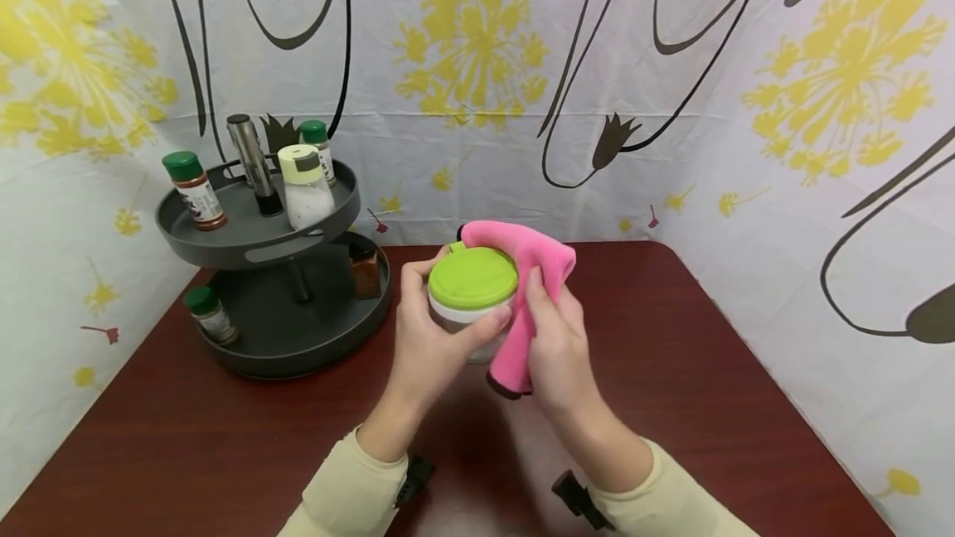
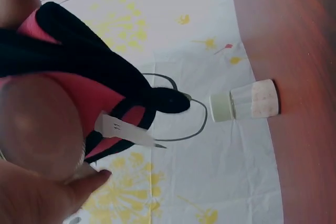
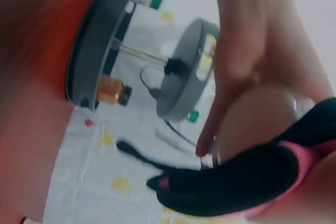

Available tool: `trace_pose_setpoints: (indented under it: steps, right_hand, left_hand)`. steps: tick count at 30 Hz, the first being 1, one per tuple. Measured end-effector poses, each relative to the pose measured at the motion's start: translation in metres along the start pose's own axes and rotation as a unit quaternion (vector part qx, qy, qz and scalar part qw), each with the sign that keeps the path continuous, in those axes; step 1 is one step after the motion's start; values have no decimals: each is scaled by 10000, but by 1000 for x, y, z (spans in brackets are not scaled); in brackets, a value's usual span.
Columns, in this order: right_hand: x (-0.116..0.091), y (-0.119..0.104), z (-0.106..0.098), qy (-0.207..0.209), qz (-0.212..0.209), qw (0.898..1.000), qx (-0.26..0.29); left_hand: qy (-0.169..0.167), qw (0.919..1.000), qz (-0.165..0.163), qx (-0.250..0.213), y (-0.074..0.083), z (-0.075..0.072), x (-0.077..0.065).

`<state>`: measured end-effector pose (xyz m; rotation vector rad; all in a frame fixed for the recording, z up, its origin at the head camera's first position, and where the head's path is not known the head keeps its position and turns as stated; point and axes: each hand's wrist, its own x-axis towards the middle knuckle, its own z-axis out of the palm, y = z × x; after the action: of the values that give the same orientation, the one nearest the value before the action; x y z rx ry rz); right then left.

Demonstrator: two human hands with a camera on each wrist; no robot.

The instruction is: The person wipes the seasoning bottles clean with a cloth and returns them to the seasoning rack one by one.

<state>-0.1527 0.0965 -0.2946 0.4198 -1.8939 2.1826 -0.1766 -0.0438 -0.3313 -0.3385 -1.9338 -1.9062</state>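
So both forearms come in from the bottom edge in cream sleeves [image 1: 351,487], angled inward so the hands meet around mid-table. The left hand [image 1: 429,334] is clamped on a clear, round jar with a flat lime-green lid [image 1: 473,278]: thumb stretched across the near side, pointing toward the other hand, and fingers wrapped round the far left side, mostly hidden behind it. The jar is up off the dark reddish-brown wooden table [image 1: 671,338], roughly upright, lid on.

The right hand [image 1: 561,346] has a bunched pink cloth with black edging [image 1: 522,305] gripped, thumb pointing up along the front of it and fingers tucked behind. That cloth sits against the jar's right side, top end flopped over by the lid, bottom end hanging below the fingers. The left-wrist view shows its black side and a white tag [image 2: 123,129].

Off to the left is a dark grey, two-tier round rack [image 1: 257,255], well apart from both hands.
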Motion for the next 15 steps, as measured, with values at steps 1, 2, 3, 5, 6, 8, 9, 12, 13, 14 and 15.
trace_pose_setpoints:
  steps: [1, 2, 3, 5, 6, 8, 9, 12, 13, 14, 15]
  right_hand:
    - [4, -2, -3, -58, 133, 9998, 126]
    - [6, -3, -5, -78, 230, 9995, 209]
    - [8, -4, -7, -67, 271, 9993, 242]
    - [6, -4, -7, -47, 275, 9995, 165]
    - [2, -3, -5, -25, 241, 9997, 85]
    - [-7, 0, -1, 58, 94, 9998, -189]
    - [-13, 1, 2, 101, 6, 9994, -319]
    - [-29, 6, 12, 171, -195, 9976, -649]
    - [-33, 7, 14, 179, -220, 9970, -725]
    - [-36, 7, 15, 173, -221, 9966, -774]
    - [-38, 6, 16, 186, -199, 9964, -808]
  left_hand:
    - [-108, 9999, 53, -81, 0, 0, 0]
    - [-189, 9996, 97, -166, 0, 0, 0]
    - [-230, 9993, 146, -237, -1, 0, 0]
    - [-244, 9989, 243, -325, 0, 1, 0]
    - [-207, 9987, 293, -351, 0, 2, -1]
    - [-22, 9988, 369, -335, 0, 4, -1]
    - [105, 9987, 408, -296, 0, 5, -2]
    - [478, 9974, 512, -154, 0, 6, 0]
    - [581, 9969, 521, -89, 0, 6, 1]
    - [646, 9965, 526, -24, 0, 6, 1]
    - [671, 9966, 478, -2, 0, 5, 2]
